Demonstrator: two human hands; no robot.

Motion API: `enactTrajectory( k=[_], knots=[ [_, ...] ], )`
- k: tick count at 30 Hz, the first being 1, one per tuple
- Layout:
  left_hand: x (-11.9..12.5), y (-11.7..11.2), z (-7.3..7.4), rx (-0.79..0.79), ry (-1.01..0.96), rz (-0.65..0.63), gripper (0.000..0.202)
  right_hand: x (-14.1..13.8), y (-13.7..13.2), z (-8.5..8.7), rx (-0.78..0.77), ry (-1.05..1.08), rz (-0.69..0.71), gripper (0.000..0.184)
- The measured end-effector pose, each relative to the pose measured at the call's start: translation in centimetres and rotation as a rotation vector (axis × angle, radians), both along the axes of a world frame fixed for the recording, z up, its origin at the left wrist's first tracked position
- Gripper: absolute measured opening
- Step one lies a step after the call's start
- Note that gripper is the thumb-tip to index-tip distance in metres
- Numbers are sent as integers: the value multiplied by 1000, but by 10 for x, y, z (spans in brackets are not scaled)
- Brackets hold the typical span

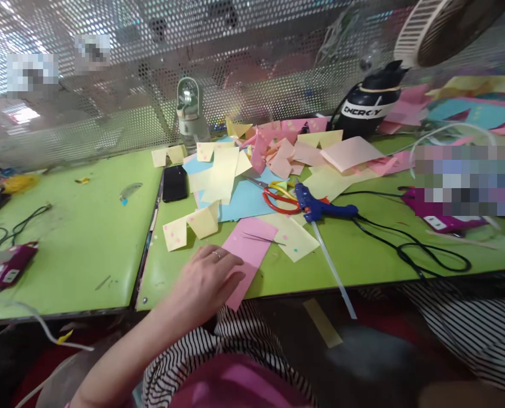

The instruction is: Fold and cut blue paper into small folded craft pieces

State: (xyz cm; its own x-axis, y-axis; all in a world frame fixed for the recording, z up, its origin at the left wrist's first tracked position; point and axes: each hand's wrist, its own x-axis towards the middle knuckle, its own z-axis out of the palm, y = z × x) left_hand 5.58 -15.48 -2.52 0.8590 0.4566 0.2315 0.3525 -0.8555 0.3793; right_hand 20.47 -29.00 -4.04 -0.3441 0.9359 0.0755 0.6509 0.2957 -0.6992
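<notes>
Perforated metal sheeting [120, 110] backs a green surface [286, 279] littered with paper cuttings. Left hand [214, 275] palm down across the near-left part of a pink sheet [253, 258]; fingers loosely extended, thumb a little apart, nothing visibly gripped. Right hand out of view. Sheet lies at the near edge, its lower corner reaching the striped clothing [248, 326]. Fine tweezers [278, 243] rest across its upper part, one end over a dotted yellow sheet [297, 241] beside it. Blue glue gun [314, 208] to the right, clear glue stick [332, 267] jutting past the edge.

Reading: paper handling, sheet probably being steadied or positioned; gluing not visibly under way. Lifting it would call for clearing the tweezers and working a fingertip under an edge, lightly, as thin paper likely creases.
</notes>
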Motion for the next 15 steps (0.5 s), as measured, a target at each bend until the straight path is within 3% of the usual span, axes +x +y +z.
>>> enactTrajectory(
  k=[3, 5, 7, 9, 12, 15],
  knots=[
    [-2, -12, -10, -69, 25, -50, 18, 18, -7, 35, 64, -70, -106, 26],
    [-3, -17, -16, -96, 17, -72, 19, 46, 11, 43, 133, -148, -246, 27],
    [-5, -20, -22, -110, -4, -69, 21, 83, 37, 38, 266, -368, -479, 20],
    [-7, -21, -27, -119, -27, -59, 23, 116, 61, 25, 262, -530, -586, 19],
    [-10, -23, -31, -130, -61, -55, 22, 140, 80, 8, 278, -606, -635, 28],
    [-13, -26, -34, -129, -107, -47, 22, 136, 85, 1, 286, -633, -608, 24]
  ],
)
